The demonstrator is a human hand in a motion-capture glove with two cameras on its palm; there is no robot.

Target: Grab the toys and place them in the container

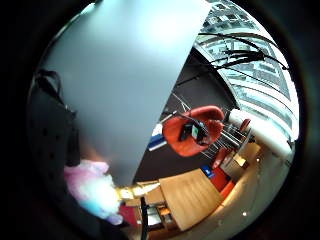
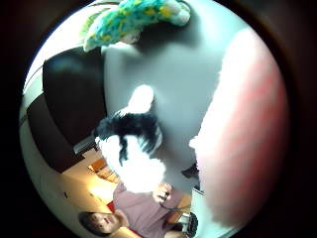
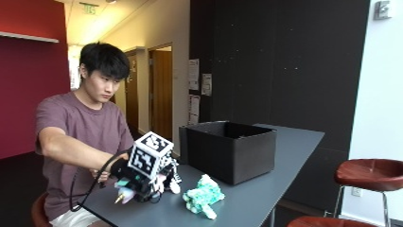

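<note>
From the outside view we see a person seated at a grey counter (image 3: 277, 184), the gloved right hand (image 3: 135, 182) low over its near end beside a black and white plush toy (image 3: 171, 177). A green and white plush toy (image 3: 203, 194) lies just beside it, nearer the counter's front edge, and the black open-topped container (image 3: 230, 149) stands behind them, near but apart. We cannot tell from here how far the fingers are curled or whether they hold anything.

The thumb-side palm view adds the black and white toy (image 2: 131, 148) close to the palm, the green toy (image 2: 131, 20) farther off, and a pink and white mass (image 2: 242, 129) beside them. The little-finger view alone shows a pink fluffy toy (image 1: 92, 187) against the palm, bare counter (image 1: 120, 75) stretching beyond to a straight edge.
</note>
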